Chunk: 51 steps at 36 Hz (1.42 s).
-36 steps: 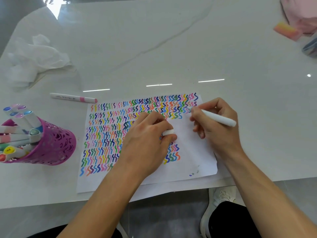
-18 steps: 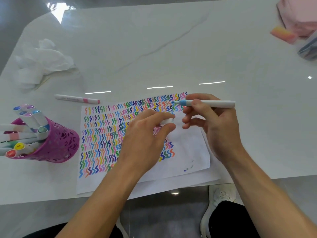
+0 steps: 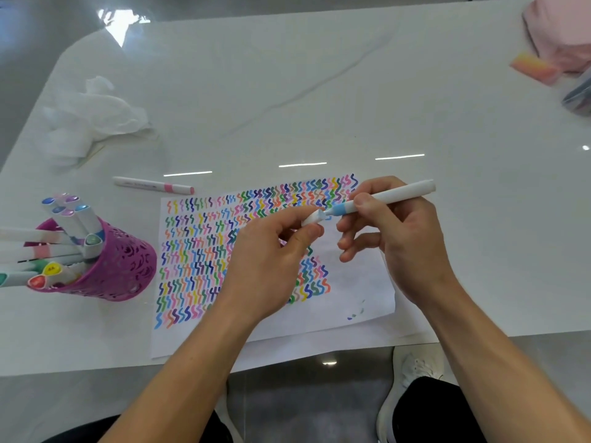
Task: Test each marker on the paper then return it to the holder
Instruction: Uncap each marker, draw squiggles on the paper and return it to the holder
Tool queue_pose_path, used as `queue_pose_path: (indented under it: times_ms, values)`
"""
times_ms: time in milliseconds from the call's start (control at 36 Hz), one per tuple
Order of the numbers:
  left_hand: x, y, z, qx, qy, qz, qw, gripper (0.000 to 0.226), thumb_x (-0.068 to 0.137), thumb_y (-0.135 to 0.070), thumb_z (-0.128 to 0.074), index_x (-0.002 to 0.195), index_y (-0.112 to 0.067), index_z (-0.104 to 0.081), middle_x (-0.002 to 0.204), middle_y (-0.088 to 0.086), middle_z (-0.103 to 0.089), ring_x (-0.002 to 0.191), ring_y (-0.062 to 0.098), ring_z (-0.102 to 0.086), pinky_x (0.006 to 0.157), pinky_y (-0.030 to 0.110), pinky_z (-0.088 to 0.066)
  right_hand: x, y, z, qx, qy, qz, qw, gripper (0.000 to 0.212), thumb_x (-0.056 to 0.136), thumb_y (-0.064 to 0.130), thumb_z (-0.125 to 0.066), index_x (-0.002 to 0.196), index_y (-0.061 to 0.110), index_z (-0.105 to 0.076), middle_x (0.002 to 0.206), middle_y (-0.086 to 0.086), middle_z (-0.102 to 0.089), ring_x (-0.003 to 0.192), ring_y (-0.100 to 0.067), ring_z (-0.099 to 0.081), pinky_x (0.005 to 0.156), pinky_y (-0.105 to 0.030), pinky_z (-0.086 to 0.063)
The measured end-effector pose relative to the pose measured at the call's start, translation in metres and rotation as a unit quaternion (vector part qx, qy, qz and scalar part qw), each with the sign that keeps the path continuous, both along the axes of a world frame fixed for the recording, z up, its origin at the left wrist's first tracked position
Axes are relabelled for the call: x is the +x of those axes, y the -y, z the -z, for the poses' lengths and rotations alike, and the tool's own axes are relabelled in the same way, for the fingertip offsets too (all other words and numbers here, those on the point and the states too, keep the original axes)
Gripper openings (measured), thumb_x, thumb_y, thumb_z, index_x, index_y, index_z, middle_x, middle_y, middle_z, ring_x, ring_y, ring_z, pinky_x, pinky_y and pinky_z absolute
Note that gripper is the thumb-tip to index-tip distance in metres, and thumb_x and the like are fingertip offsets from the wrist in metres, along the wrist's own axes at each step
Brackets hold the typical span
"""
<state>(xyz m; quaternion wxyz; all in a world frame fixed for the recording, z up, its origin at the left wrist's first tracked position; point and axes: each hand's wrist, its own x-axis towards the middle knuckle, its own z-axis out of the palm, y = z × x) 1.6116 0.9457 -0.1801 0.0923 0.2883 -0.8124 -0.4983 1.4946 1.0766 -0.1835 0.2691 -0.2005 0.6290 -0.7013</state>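
**A:** What carries it all?

**B:** A glossy white table (image 3: 351, 91). A sheet of paper (image 3: 358, 298) lies at the middle of its near edge. Rows of coloured squiggles fill the sheet's left and far parts.

**A:** And toward the left edge?

**B:** A crumpled tissue (image 3: 92, 116) lies near the far left corner. Nearer the near edge, just left of the paper, stands the purple holder (image 3: 128, 266). The capped markers (image 3: 86, 223) in it fan out leftward.

**A:** The hands?

**B:** Both are over the paper. The right hand (image 3: 403, 241) clamps thumb and forefinger on a white marker (image 3: 393, 196). That marker's blue tip points left, and the hand's other fingers curl loosely beneath it. The left hand (image 3: 271, 260) pinches the marker's white cap (image 3: 311, 219) between thumb and forefinger.

**A:** Is the cap on?

**B:** Its open mouth meets the tip. I cannot tell if the tip is inside.

**A:** Anything else small?

**B:** A pink-banded marker (image 3: 153, 184) lies flat on the table, just beyond the paper's far left corner.
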Motion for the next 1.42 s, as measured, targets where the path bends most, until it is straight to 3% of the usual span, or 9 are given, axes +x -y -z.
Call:
queue_pose_path:
  times_ms: [83,194,417,694,861,1167,1417]
  values:
    - [0.000,0.000,0.001,-0.021,0.000,-0.014,1.000,0.026,0.097,-0.033,-0.063,0.121,-0.036,-0.070,0.090,-0.016,-0.070,0.081,0.005,-0.061,0.065,0.007,-0.044,0.000,0.000,-0.001,-0.007,-0.003,0.016,1.000,0.013,0.095,0.021,-0.059,0.098,0.009,-0.063,0.072,-0.011,-0.072,0.059,-0.027,-0.069,0.049,-0.034,-0.057]
    - [-0.001,-0.001,0.002,-0.030,-0.004,-0.015,0.999,0.026,0.096,-0.032,-0.063,0.121,-0.035,-0.070,0.079,-0.019,-0.063,0.066,-0.007,-0.054,0.057,0.004,-0.039,-0.001,0.000,0.000,-0.003,-0.008,0.011,1.000,0.012,0.096,0.020,-0.059,0.097,0.009,-0.063,0.072,-0.010,-0.072,0.058,-0.026,-0.069,0.049,-0.033,-0.057]
    - [0.000,0.000,0.004,-0.044,-0.007,0.020,0.999,0.025,0.099,-0.031,-0.059,0.120,-0.038,-0.069,0.084,-0.021,-0.067,0.077,-0.002,-0.058,0.062,0.007,-0.041,-0.001,0.000,0.007,0.032,-0.038,-0.017,0.999,0.011,0.104,0.014,-0.061,0.097,0.009,-0.069,0.075,-0.007,-0.073,0.063,-0.023,-0.071,0.055,-0.029,-0.059]
    - [0.001,-0.002,0.000,-0.134,-0.028,0.042,0.990,0.018,0.102,-0.024,-0.055,0.109,-0.024,-0.072,0.079,-0.014,-0.062,0.077,0.006,-0.056,0.064,0.013,-0.039,-0.004,-0.001,0.011,-0.012,0.041,-0.058,0.997,0.017,0.100,0.018,-0.062,0.100,0.002,-0.067,0.079,-0.011,-0.074,0.065,-0.027,-0.070,0.056,-0.030,-0.057]
    - [0.001,-0.002,-0.003,-0.096,-0.039,0.052,0.993,0.022,0.104,-0.022,-0.051,0.096,-0.021,-0.071,0.068,-0.007,-0.057,0.063,0.006,-0.050,0.055,0.011,-0.035,-0.006,-0.003,0.012,-0.018,0.049,-0.088,0.995,0.020,0.097,0.020,-0.062,0.104,0.002,-0.066,0.081,-0.014,-0.074,0.071,-0.029,-0.073,0.060,-0.032,-0.059]
    - [0.004,0.003,-0.004,-0.060,-0.019,0.063,0.996,0.025,0.104,-0.021,-0.050,0.088,-0.022,-0.069,0.062,-0.010,-0.053,0.057,0.004,-0.049,0.053,0.013,-0.037,-0.003,-0.001,0.009,-0.010,0.036,-0.118,0.992,0.022,0.096,0.022,-0.062,0.105,0.001,-0.066,0.082,-0.014,-0.075,0.073,-0.033,-0.073,0.063,-0.033,-0.061]
    - [0.009,0.007,-0.009,-0.039,-0.064,-0.007,0.997,0.017,0.100,-0.024,-0.060,0.108,-0.029,-0.075,0.074,-0.011,-0.065,0.062,0.000,-0.054,0.054,0.010,-0.039,0.002,0.005,0.011,-0.025,0.056,-0.115,0.991,0.017,0.098,0.023,-0.067,0.108,0.012,-0.076,0.085,-0.015,-0.073,0.072,-0.027,-0.070,0.065,-0.033,-0.060]
